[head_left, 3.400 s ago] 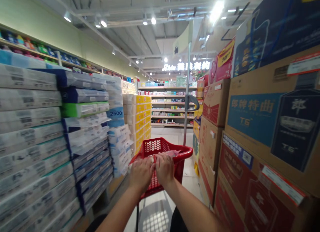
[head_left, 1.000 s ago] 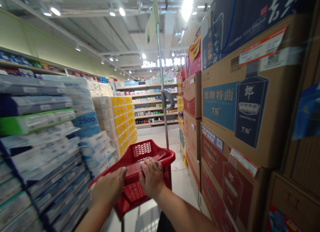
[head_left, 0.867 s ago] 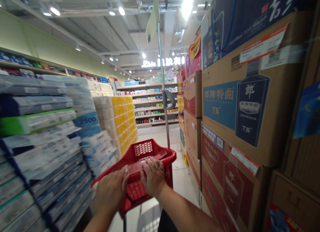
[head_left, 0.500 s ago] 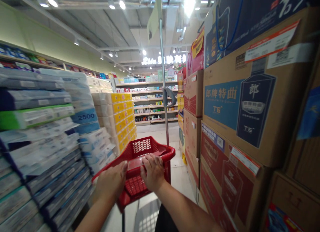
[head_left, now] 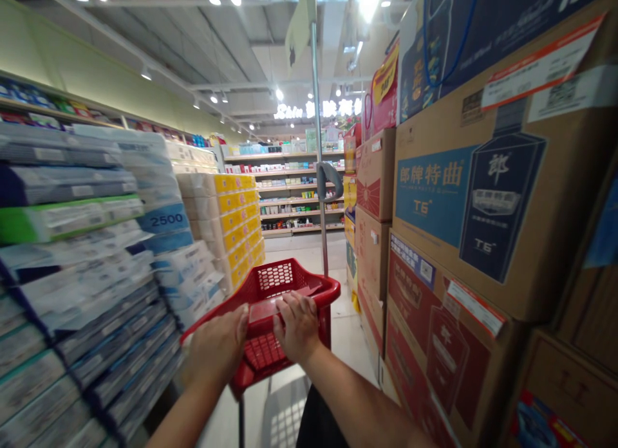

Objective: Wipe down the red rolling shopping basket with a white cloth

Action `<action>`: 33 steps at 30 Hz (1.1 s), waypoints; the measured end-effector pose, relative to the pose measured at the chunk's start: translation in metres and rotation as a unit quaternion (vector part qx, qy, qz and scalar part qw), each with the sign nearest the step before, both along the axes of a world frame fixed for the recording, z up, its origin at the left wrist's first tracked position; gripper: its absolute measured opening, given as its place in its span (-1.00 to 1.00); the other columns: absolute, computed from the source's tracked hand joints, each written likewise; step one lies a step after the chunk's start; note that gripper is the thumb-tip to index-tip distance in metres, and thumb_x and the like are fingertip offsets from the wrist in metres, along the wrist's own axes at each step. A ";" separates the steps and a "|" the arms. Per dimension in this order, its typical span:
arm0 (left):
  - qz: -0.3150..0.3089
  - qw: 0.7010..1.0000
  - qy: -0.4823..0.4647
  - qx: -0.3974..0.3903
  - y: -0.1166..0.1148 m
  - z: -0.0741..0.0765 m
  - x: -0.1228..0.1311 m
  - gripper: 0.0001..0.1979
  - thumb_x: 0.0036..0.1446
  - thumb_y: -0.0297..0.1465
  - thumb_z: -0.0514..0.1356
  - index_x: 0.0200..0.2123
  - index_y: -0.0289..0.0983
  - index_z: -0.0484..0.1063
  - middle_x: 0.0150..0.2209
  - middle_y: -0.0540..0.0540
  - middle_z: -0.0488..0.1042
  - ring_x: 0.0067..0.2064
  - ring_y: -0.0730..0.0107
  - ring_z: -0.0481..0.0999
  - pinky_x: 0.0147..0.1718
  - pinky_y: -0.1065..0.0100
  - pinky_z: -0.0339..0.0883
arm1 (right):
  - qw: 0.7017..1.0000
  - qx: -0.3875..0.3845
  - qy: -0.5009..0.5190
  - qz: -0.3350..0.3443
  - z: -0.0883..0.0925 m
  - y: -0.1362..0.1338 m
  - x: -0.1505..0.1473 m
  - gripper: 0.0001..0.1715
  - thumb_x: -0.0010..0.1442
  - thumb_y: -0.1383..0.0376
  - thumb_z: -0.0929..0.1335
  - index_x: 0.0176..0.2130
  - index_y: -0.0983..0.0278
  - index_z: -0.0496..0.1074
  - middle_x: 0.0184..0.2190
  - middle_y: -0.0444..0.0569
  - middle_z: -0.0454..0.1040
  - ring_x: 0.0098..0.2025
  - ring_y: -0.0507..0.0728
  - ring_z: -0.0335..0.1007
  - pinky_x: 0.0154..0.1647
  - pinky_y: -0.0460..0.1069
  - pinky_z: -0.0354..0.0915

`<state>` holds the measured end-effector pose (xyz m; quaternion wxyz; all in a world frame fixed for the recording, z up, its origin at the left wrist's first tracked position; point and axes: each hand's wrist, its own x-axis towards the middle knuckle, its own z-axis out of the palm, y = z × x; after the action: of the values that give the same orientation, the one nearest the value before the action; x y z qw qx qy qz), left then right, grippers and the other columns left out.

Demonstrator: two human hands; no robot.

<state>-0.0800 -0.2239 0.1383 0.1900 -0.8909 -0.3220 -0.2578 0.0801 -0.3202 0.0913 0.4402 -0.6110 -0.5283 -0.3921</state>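
red cart (head_left: 264,353): gripping its handle (head_left: 263,311) w/ l hand (head_left: 215,344) & r hand (head_left: 298,326) curled over it, undersides hidden. holding cart btwn wrapped packs (head_left: 77,235) on l & stacked cartons (head_left: 429,184) on r, facing stocked shelves (head_left: 284,233) at far end, w/ metal pole (head_left: 324,242) just past it.
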 end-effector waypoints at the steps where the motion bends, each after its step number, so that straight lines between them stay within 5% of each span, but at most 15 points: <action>1: -0.021 0.999 -0.037 0.032 -0.002 -0.008 -0.001 -0.49 0.37 -0.21 -0.23 0.09 -0.25 0.39 -0.07 -0.19 0.50 -0.06 0.15 0.46 -0.05 0.15 0.21 | 1.000 0.002 -0.001 0.001 0.000 -0.001 0.000 -0.66 0.27 0.21 0.28 0.04 0.22 0.34 0.03 -0.03 0.45 0.15 0.18 0.21 0.20 0.11 -0.05; 4: -0.024 0.993 -0.083 0.076 -0.007 -0.018 -0.002 -0.48 0.35 -0.16 -0.21 0.07 -0.27 0.42 -0.06 -0.18 0.49 -0.01 0.10 0.41 0.01 0.11 0.14 | 1.000 0.001 -0.004 0.000 0.000 -0.002 0.002 -0.65 0.26 0.22 0.29 0.03 0.23 0.34 0.02 -0.02 0.45 0.15 0.18 0.21 0.18 0.11 -0.04; 9: 0.005 1.000 -0.025 0.010 -0.006 -0.004 0.003 -0.46 0.39 -0.20 -0.27 0.02 -0.24 0.44 -0.17 -0.13 0.53 -0.21 0.21 0.45 -0.18 0.19 0.18 | 1.000 -0.011 0.002 -0.008 0.000 -0.002 0.003 -0.67 0.27 0.22 0.29 0.02 0.22 0.35 0.03 -0.01 0.44 0.15 0.18 0.21 0.19 0.12 -0.05; 15: -0.035 0.994 -0.077 0.064 -0.010 -0.017 -0.002 -0.48 0.35 -0.16 -0.18 0.09 -0.29 0.40 -0.01 -0.22 0.45 0.05 0.07 0.35 0.05 0.07 0.10 | 1.000 -0.014 0.003 -0.005 0.001 -0.002 0.003 -0.67 0.27 0.21 0.29 0.02 0.23 0.36 0.03 0.00 0.45 0.15 0.19 0.22 0.19 0.12 -0.05; 20: 0.018 1.000 -0.001 -0.019 -0.007 0.003 0.005 -0.44 0.38 -0.19 -0.29 0.01 -0.24 0.44 -0.20 -0.16 0.52 -0.22 0.17 0.47 -0.20 0.18 0.19 | 1.000 -0.011 0.002 -0.006 0.001 -0.003 0.003 -0.67 0.27 0.21 0.28 0.02 0.23 0.36 0.03 -0.01 0.45 0.15 0.19 0.22 0.19 0.13 -0.05; 27: -0.021 0.997 -0.053 0.047 -0.009 -0.009 0.000 -0.48 0.35 -0.18 -0.21 0.06 -0.27 0.42 -0.04 -0.20 0.48 -0.01 0.10 0.41 0.01 0.10 0.13 | 1.000 -0.009 0.000 -0.005 0.001 -0.003 0.003 -0.67 0.26 0.22 0.30 0.02 0.23 0.36 0.02 -0.02 0.45 0.15 0.18 0.22 0.19 0.12 -0.05; 33: 0.023 0.999 0.029 -0.031 -0.006 0.008 0.005 -0.45 0.38 -0.18 -0.28 0.02 -0.25 0.44 -0.22 -0.18 0.52 -0.23 0.16 0.47 -0.21 0.19 0.18 | 1.000 -0.011 -0.002 -0.015 0.001 -0.004 0.003 -0.67 0.27 0.21 0.29 0.01 0.23 0.36 0.02 -0.01 0.46 0.14 0.19 0.23 0.18 0.13 -0.04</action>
<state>-0.0748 -0.2296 0.1465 0.1770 -0.8958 -0.3451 -0.2173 0.0832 -0.3241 0.0927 0.4261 -0.6227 -0.5248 -0.3940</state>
